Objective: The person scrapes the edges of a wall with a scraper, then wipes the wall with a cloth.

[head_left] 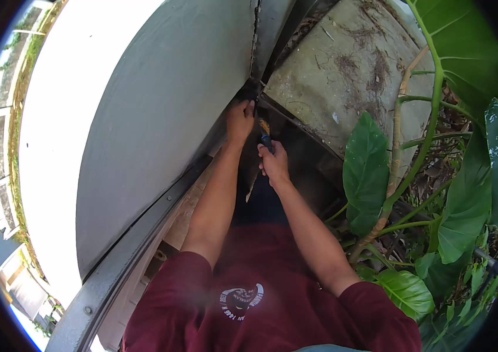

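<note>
Two hands meet at the picture's centre. The left hand (240, 120) curls its fingers into a dark seam (253, 88); whether it grips anything I cannot tell. At its 5 o'clock, the right hand (273, 165) is clenched around a dark tool (266, 141). A grey panel (161, 111) stands at 10 o'clock, a dirty concrete slab (343, 76) at 1 o'clock, and big leaves (366, 170) crowd in at 3 o'clock.

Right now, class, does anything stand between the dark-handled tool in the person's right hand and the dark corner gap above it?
Nothing visible does. The small dark-handled tool in the right hand points at the dark corner gap; the left hand sits beside its path.
</note>
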A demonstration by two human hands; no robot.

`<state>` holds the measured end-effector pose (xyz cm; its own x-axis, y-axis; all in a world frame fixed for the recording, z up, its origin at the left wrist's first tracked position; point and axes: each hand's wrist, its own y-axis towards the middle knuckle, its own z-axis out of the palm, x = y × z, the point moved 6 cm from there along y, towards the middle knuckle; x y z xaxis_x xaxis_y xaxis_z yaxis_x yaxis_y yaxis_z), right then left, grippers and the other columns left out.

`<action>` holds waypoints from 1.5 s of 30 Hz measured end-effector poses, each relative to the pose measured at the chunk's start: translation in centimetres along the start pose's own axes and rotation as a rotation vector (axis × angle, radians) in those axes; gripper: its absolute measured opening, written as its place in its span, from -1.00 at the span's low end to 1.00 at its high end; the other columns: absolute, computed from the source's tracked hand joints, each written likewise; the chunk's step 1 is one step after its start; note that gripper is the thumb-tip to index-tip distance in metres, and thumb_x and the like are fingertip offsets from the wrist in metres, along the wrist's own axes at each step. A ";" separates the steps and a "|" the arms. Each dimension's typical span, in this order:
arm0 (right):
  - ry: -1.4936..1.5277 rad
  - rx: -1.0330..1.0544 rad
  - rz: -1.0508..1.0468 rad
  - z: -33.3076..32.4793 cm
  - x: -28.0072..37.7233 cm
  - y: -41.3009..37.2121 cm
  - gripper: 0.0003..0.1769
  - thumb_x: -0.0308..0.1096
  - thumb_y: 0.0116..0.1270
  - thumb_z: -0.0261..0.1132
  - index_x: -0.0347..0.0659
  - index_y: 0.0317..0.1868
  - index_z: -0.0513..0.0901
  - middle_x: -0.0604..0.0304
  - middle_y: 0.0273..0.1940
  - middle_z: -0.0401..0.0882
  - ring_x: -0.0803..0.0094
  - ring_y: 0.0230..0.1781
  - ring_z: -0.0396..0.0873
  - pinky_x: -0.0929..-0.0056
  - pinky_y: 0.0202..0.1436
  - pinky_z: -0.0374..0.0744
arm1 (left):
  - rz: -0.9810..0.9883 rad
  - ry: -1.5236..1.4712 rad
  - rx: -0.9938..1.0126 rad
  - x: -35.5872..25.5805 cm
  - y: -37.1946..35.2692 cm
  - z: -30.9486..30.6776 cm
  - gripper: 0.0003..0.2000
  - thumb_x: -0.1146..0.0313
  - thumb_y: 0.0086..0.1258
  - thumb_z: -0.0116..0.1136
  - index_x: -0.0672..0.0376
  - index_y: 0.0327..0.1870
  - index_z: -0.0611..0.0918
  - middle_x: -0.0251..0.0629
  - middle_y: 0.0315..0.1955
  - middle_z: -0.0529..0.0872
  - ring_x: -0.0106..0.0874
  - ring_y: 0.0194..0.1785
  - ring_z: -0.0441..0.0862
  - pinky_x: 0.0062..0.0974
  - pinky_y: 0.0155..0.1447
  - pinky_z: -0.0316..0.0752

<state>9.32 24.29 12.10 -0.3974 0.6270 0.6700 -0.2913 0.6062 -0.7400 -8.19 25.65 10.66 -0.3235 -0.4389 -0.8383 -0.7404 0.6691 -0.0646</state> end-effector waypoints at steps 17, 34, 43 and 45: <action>0.290 0.211 0.146 2.6 -3.6 -4.0 -0.83 -0.31 0.43 0.13 -0.19 -0.08 0.44 0.26 -0.42 0.47 0.53 -0.57 0.46 0.48 -0.61 0.44 | 0.002 0.158 0.031 -2.9 -1.4 -2.4 -0.70 0.28 0.39 0.11 0.37 -0.47 0.53 0.14 -0.60 0.46 -0.12 -0.58 0.28 -0.23 -0.38 0.28; 0.794 0.245 0.237 6.4 -1.7 -2.3 -0.77 -0.13 0.43 0.13 -0.11 -0.17 0.42 0.24 -0.49 0.47 0.46 -0.64 0.44 0.42 -0.66 0.42 | -0.682 -0.595 -0.096 -1.7 -2.3 -2.6 -0.79 0.46 0.38 0.19 0.48 -0.17 0.51 -0.18 -0.44 0.57 -0.43 -0.47 0.61 -0.49 -0.43 0.65; 0.645 0.080 0.023 5.8 -2.1 0.5 -0.69 -0.05 0.50 0.07 -0.14 -0.21 0.45 0.28 -0.48 0.44 0.53 -0.59 0.43 0.50 -0.60 0.42 | -0.428 -0.100 -0.173 -0.3 -1.1 -1.7 -0.68 0.47 0.24 0.24 0.52 -0.06 0.53 -0.01 -0.34 0.69 -0.26 -0.27 0.69 -0.32 -0.14 0.60; 0.638 -0.020 -0.002 4.6 -1.5 0.3 -0.67 -0.07 0.50 0.11 -0.17 -0.27 0.52 0.30 -0.43 0.47 0.55 -0.45 0.43 0.50 -0.46 0.41 | -0.475 -0.115 -0.238 -2.7 -2.6 -1.8 -0.66 0.47 0.23 0.23 0.51 -0.03 0.56 0.05 -0.28 0.70 -0.19 -0.15 0.69 -0.29 0.01 0.54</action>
<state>5.87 21.27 10.57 0.2013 0.7902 0.5789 -0.2724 0.6128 -0.7418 -6.52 23.98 14.05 0.1356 -0.5823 -0.8016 -0.9066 0.2534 -0.3375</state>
